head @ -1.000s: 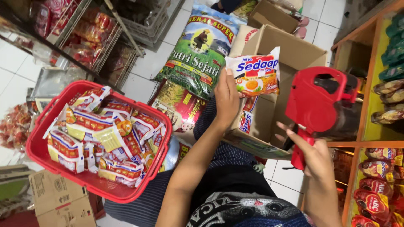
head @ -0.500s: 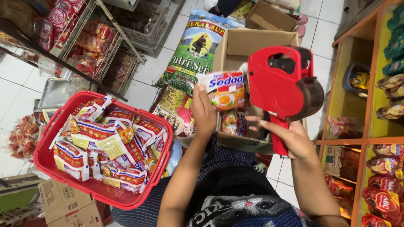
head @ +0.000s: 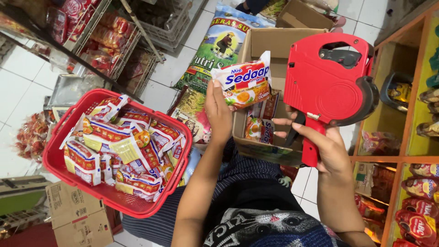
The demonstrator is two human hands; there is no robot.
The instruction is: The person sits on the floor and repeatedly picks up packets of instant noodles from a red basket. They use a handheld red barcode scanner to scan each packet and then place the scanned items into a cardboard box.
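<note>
You are gripping a noodle packet (head: 242, 84) in your left hand (head: 218, 114) while your right hand (head: 320, 144), clasping the red price-label gun (head: 330, 84), is drawing it back from the packet after closing in.

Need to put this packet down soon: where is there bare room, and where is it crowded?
Bare white floor tile left of the red basket, and tile between wire rack and rice sack. Basket is heaped with packets; the cardboard box shows bare wall above its packets. Left hand holds the noodle packet; right hand grips the red label gun.
</note>
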